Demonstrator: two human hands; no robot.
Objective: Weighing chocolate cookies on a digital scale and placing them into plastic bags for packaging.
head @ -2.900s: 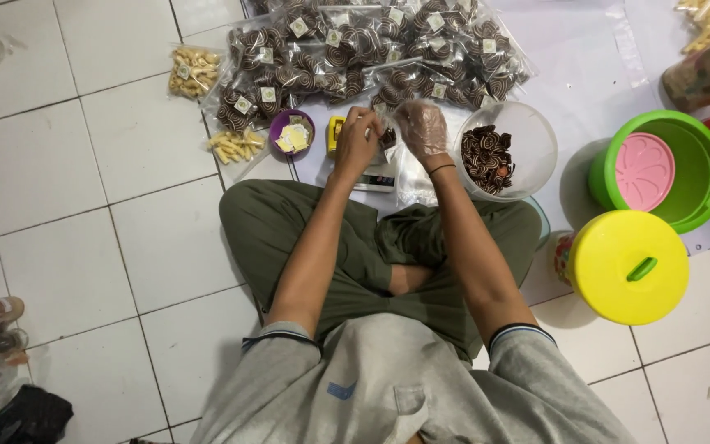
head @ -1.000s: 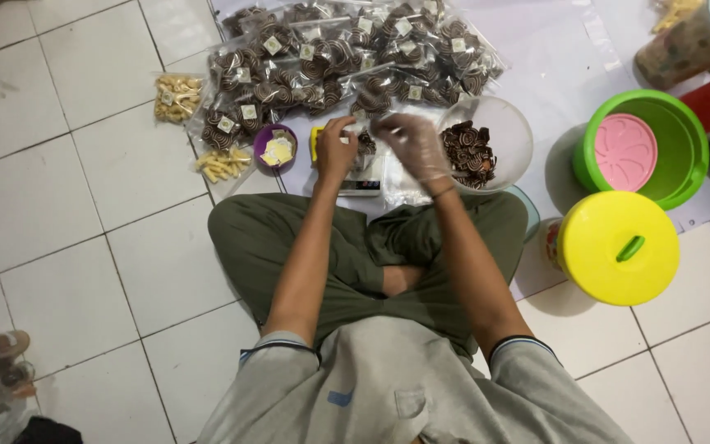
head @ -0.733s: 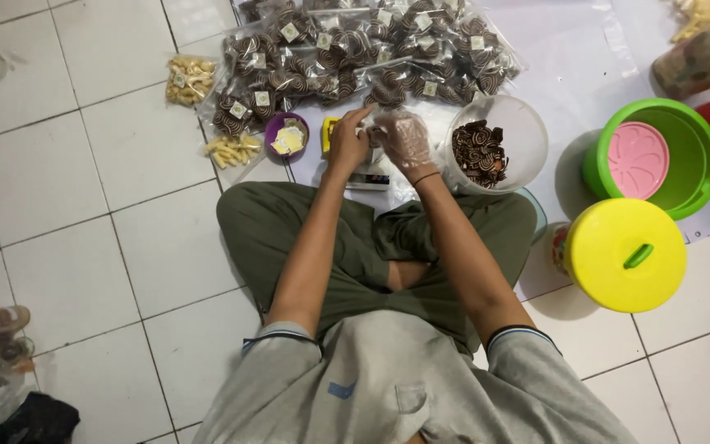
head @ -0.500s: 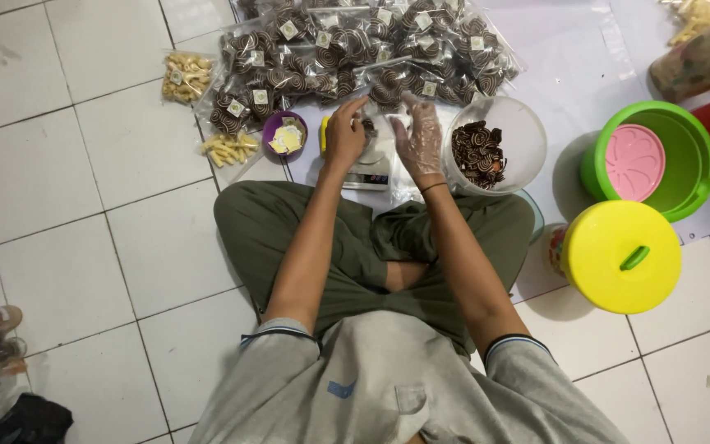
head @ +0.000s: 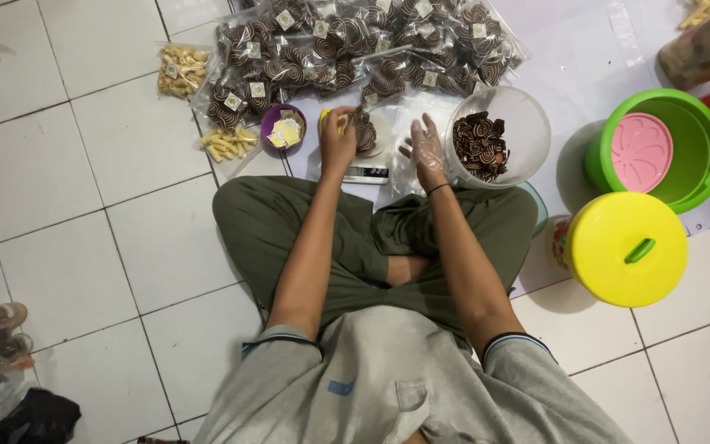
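Note:
I sit cross-legged on a white tiled floor. My left hand [head: 337, 141] pinches the top of a small clear bag of brown spiral cookies [head: 362, 131] that rests on a small scale [head: 365, 173]. My right hand [head: 426, 146], in a thin clear plastic glove, hovers open and holds nothing between the bag and a clear round container of loose spiral cookies [head: 496, 136]. A heap of filled cookie bags [head: 355, 41] lies just beyond both hands.
A small purple cup of labels [head: 283, 128] stands left of the scale. Bags of pale finger snacks [head: 225, 145] lie at the far left. A yellow lidded tub [head: 626, 248] and a green tub holding a pink lid [head: 659, 150] stand to my right.
My right hand has let go of the bag and drawn away to the right, toward the cookie container. The left hand still holds the bag on the scale.

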